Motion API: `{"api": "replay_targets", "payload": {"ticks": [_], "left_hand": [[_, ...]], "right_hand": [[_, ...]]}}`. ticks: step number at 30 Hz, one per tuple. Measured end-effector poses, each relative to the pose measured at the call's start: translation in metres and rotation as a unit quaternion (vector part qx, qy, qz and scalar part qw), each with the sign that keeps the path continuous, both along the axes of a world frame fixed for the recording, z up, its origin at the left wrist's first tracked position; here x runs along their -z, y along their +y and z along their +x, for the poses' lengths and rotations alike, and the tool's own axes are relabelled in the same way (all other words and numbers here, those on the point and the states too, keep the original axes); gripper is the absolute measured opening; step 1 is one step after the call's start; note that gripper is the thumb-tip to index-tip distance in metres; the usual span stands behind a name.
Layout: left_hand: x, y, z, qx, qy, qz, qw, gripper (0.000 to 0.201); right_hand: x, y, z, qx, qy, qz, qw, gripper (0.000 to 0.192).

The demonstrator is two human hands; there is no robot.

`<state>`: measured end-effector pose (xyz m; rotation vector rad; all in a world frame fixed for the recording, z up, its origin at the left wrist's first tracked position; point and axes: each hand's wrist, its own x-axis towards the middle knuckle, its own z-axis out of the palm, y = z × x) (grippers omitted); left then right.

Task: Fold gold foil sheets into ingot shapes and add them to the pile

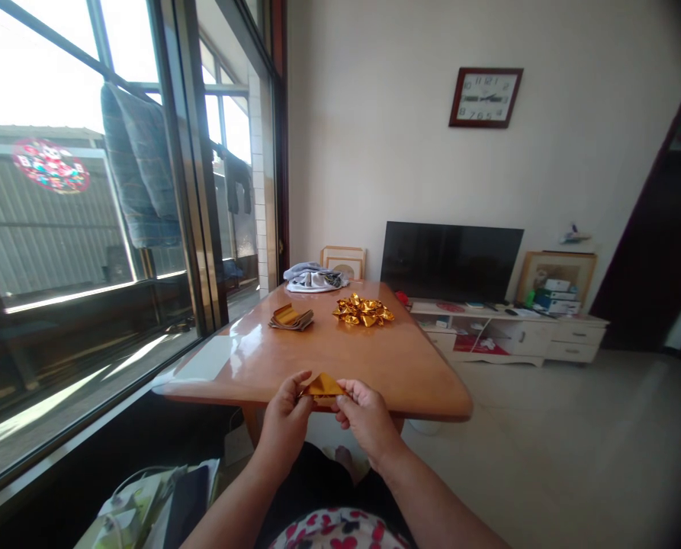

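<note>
Between my two hands, at the near edge of the table, is a gold foil paper (323, 385) folded to a peak in the middle. My left hand (287, 408) pinches its left end between thumb and fingers. At the other end, the thumb and fingers of my right hand (366, 412) grip the same paper. Farther up the table lies a stack of gold paper sheets (291, 316), with the top sheet curling. To its right sits a pile of folded gold foil pieces (364, 310).
The glossy wooden table (340, 354) stands beside a large window on the left. Bundled cloth (315, 277) rests at its far end. Beyond are a television (451, 261) on a white cabinet (531, 335) and a wall clock (486, 97). Bags (151, 503) sit low at my left.
</note>
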<state>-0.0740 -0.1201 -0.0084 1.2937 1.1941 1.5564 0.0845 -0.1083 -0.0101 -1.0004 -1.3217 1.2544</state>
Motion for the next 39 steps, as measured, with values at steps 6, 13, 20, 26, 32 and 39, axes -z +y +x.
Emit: {"api": "replay_targets", "payload": {"ticks": [6,13,20,26,32,39], "left_hand": [[0.001,0.001,0.0,-0.008,0.003,-0.024,1.0,0.047],[0.003,0.002,-0.001,-0.006,0.04,-0.016,0.999,0.05],[0.001,0.0,0.0,-0.016,0.097,-0.007,0.995,0.047],[0.007,0.004,-0.001,-0.004,0.101,-0.014,0.995,0.049],[0.015,0.008,-0.003,-0.006,0.106,-0.014,0.994,0.049],[0.014,0.01,-0.004,-0.014,0.102,-0.013,0.995,0.046]], "right_hand": [[0.003,0.0,0.001,0.02,-0.032,0.053,0.998,0.042],[0.005,0.0,0.004,0.053,-0.099,0.089,0.99,0.045],[0.006,0.002,0.007,0.055,-0.113,0.1,0.987,0.043],[0.006,0.002,0.009,0.048,-0.127,0.114,0.984,0.04],[0.006,0.002,0.009,0.041,-0.129,0.113,0.984,0.041],[0.007,0.003,0.01,0.043,-0.135,0.104,0.984,0.043]]}}
